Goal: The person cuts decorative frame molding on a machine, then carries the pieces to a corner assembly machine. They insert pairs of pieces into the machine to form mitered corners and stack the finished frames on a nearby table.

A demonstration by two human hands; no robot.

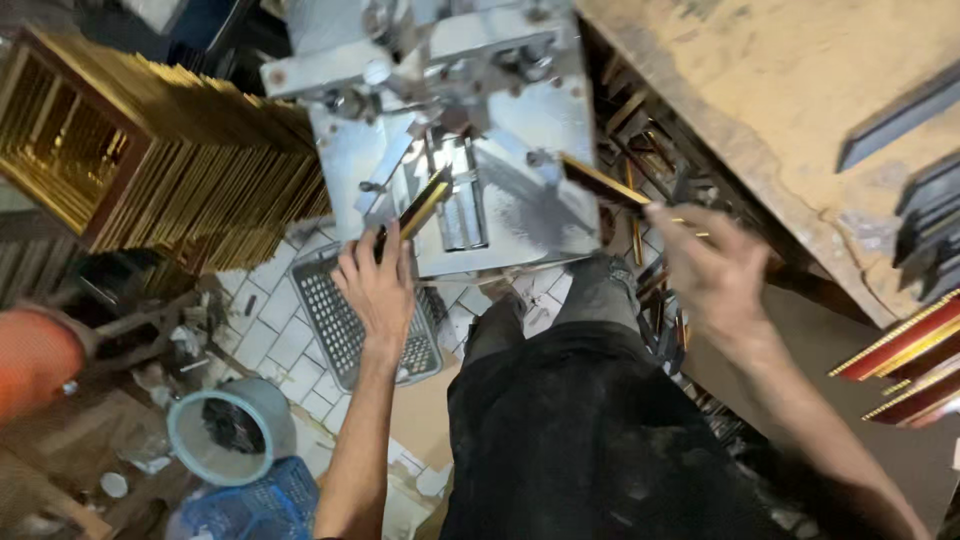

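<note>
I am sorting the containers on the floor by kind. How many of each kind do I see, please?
Round pale bucket: 1
Blue plastic basket: 1
Grey perforated tray: 1
Total: 3

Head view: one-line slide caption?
Left hand and right hand each hold a gold-edged moulding strip at a metal frame-joining machine.

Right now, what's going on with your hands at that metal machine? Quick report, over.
Left hand holds gold moulding strip on metal machine. Right hand grips second dark-and-gold strip, blurred. Nothing between the strips and the machine bed.
</note>
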